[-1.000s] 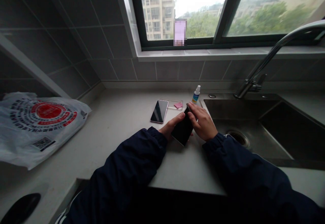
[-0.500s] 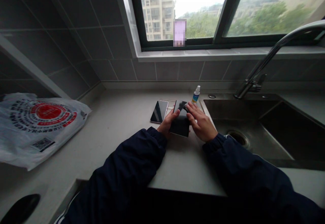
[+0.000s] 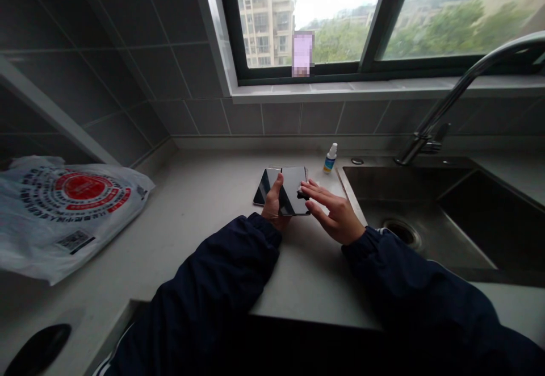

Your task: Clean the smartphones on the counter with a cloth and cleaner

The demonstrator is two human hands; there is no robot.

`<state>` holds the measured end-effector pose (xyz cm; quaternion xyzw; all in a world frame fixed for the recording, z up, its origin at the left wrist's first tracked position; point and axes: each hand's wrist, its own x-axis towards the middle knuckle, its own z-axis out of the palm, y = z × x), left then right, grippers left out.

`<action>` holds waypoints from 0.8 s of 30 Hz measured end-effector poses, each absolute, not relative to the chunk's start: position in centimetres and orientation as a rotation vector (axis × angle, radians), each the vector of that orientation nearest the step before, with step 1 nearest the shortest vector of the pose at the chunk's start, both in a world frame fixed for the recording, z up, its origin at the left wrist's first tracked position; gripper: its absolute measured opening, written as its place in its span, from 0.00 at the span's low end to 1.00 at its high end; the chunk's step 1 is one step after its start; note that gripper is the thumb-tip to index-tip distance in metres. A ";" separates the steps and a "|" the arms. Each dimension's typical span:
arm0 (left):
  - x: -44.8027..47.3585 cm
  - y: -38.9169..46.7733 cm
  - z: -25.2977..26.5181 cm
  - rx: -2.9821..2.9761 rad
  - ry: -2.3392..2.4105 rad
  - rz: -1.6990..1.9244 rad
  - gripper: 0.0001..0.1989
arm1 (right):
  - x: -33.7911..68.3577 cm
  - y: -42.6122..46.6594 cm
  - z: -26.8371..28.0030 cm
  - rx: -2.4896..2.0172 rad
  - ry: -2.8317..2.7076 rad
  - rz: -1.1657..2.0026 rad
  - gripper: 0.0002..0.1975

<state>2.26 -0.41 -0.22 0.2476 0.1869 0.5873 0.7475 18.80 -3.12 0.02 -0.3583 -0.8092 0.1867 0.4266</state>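
My left hand (image 3: 273, 200) grips a phone (image 3: 293, 186) by its left side, the thumb lying along that edge. The phone is tilted, and its glossy dark screen reflects pale light. At its right edge, my right hand (image 3: 334, 211) presses a small black pad (image 3: 302, 194) under its fingertips against the screen; the pad's exact kind is too small to make out. A second phone (image 3: 264, 185) lies on the counter just behind my left hand, dark screen up. Beyond my right hand, a small white spray bottle (image 3: 330, 159) with a blue and yellow label stands upright.
To the right is a steel sink (image 3: 353, 194) with a curved faucet (image 3: 451, 100). A white plastic bag (image 3: 106, 211) with red print lies on the counter (image 3: 191, 194) at the left. A dark rounded object (image 3: 40, 350) sits near the lower left. The window (image 3: 340, 75) is behind.
The held phone has tilted so its screen now reflects light, and it has shifted slightly left. My right hand has moved from its upper part down along the right edge.
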 end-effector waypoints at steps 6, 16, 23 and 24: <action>2.0 0.0 -0.5 0.552 0.394 1.303 0.26 | 18.5 -3.9 0.5 -0.819 -2.104 0.382 0.17; 1.8 -0.5 0.1 0.416 0.444 1.235 0.28 | 18.4 -4.2 0.2 -0.632 -2.310 0.379 0.18; 1.9 -0.1 -0.6 0.439 0.435 1.112 0.37 | 17.7 -4.2 -0.4 -0.622 -2.372 0.286 0.24; 2.0 -0.2 -0.6 0.439 0.437 1.112 0.37 | 17.6 -4.2 -0.5 -0.631 -2.355 0.268 0.23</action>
